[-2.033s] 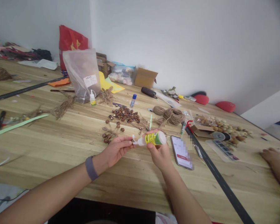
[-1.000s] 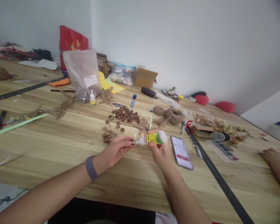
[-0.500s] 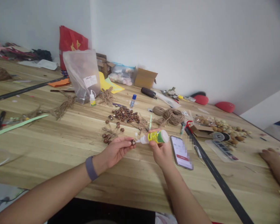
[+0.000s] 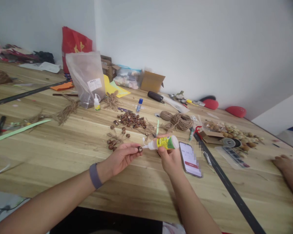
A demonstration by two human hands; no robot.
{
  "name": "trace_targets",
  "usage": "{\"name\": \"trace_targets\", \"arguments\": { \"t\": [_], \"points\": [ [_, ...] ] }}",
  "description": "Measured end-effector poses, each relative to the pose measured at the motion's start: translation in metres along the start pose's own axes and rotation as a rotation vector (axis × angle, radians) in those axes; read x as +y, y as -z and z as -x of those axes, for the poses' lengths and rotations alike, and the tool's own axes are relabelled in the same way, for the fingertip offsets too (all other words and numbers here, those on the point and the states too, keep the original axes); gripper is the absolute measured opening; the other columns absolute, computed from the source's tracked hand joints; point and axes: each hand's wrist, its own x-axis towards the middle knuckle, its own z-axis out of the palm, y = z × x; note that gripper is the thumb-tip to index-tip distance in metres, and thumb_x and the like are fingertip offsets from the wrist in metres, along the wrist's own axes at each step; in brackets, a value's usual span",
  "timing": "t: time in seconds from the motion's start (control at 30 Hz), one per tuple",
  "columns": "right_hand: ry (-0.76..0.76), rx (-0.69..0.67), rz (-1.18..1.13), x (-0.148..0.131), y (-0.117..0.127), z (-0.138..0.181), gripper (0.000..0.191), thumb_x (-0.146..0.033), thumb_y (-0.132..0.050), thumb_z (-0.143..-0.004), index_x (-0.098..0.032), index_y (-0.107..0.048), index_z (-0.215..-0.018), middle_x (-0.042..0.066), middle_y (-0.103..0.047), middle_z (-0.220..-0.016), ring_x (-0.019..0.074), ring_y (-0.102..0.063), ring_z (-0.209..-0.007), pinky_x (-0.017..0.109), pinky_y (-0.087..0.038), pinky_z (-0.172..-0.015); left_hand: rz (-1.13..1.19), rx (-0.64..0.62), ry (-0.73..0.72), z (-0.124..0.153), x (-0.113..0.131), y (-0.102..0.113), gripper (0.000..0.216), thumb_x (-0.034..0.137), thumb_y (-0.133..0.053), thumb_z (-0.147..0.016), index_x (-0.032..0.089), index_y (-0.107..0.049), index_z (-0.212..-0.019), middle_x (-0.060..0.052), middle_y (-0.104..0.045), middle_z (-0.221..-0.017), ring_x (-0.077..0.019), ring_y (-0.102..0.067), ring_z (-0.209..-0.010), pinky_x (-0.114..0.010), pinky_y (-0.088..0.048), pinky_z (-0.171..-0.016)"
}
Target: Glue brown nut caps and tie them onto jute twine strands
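Between the thumb and fingers of my left hand (image 4: 123,157) is a small brown nutshell (image 4: 140,149) with a pale spot on it. My right hand (image 4: 169,159) is wrapped round a glue bottle (image 4: 164,143) with a yellow and green label. The bottle lies nearly level, its white nozzle pointing left at the shell; whether the tip touches it I cannot tell. Just beyond my hands is a pile of brown nutshells (image 4: 132,120). Several round shells on twine stems (image 4: 116,138) lie nearer my left hand.
A phone (image 4: 190,159) lies right of my right hand. Behind are balls of twine (image 4: 182,121), a glue stick (image 4: 139,105), a small glue bottle (image 4: 97,103) and a frosted bag (image 4: 85,78). A black strip (image 4: 229,185) crosses the table; another person's hand (image 4: 283,162) rests at far right.
The glue bottle and my right hand have shifted slightly right. My left hand keeps the nutshell in almost the same place.
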Motion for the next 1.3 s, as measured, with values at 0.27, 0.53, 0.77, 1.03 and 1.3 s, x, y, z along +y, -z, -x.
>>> {"name": "trace_targets", "arguments": {
  "t": [0.27, 0.53, 0.77, 1.03, 1.3],
  "points": [
    [-0.058, -0.033, -0.057, -0.0009, -0.0032, 0.0011, 0.05, -0.068, -0.061, -0.073, -0.023, -0.054, -0.094, 0.003, -0.065, -0.079, 0.0186, -0.064, -0.07, 0.029, -0.05, -0.06, -0.022, -0.005, 0.013, -0.0016, -0.0008, 0.0027, 0.012, 0.002, -0.065, -0.078, 0.011, -0.066, -0.085, -0.004, -0.07, -0.076, -0.0092, -0.069, -0.069, -0.015, -0.054, -0.071],
    [-0.081, -0.041, -0.079, 0.0025, -0.0031, 0.0034, 0.051, -0.067, -0.062, -0.072, -0.023, -0.054, -0.097, 0.005, -0.067, -0.084, 0.0199, -0.065, -0.073, 0.031, -0.052, -0.063, -0.032, -0.005, 0.004, -0.0023, -0.001, 0.0028, 0.012, 0.004, -0.07, -0.076, 0.012, -0.065, -0.084, -0.002, -0.07, -0.076, -0.0085, -0.069, -0.069, -0.014, -0.055, -0.07],
    [-0.071, -0.047, -0.096, 0.0046, -0.0021, 0.0047, 0.047, -0.063, -0.064, -0.075, -0.023, -0.054, -0.097, 0.005, -0.067, -0.085, 0.0197, -0.065, -0.075, 0.031, -0.053, -0.066, -0.011, -0.018, 0.016, -0.0017, -0.0001, 0.0016, 0.01, 0.004, -0.069, -0.077, 0.01, -0.066, -0.084, -0.003, -0.07, -0.075, -0.0075, -0.068, -0.067, -0.012, -0.054, -0.068],
    [-0.085, -0.034, -0.091, 0.0036, -0.0037, 0.0042, 0.052, -0.068, -0.063, -0.072, -0.022, -0.053, -0.096, 0.004, -0.066, -0.082, 0.0186, -0.064, -0.07, 0.031, -0.053, -0.065, -0.039, -0.025, 0.017, -0.0004, -0.0005, -0.0004, 0.01, 0.004, -0.068, -0.077, 0.011, -0.066, -0.084, -0.004, -0.071, -0.079, -0.0086, -0.068, -0.069, -0.014, -0.054, -0.07],
    [-0.076, -0.025, -0.09, 0.0001, -0.0053, 0.0033, 0.051, -0.067, -0.063, -0.072, -0.023, -0.054, -0.095, 0.003, -0.066, -0.08, 0.0173, -0.063, -0.067, 0.029, -0.05, -0.06, -0.026, -0.015, 0.04, 0.0001, -0.0007, -0.0012, 0.011, 0.002, -0.065, -0.079, 0.01, -0.067, -0.084, -0.004, -0.071, -0.08, -0.0083, -0.068, -0.068, -0.015, -0.053, -0.071]
  ]
}}
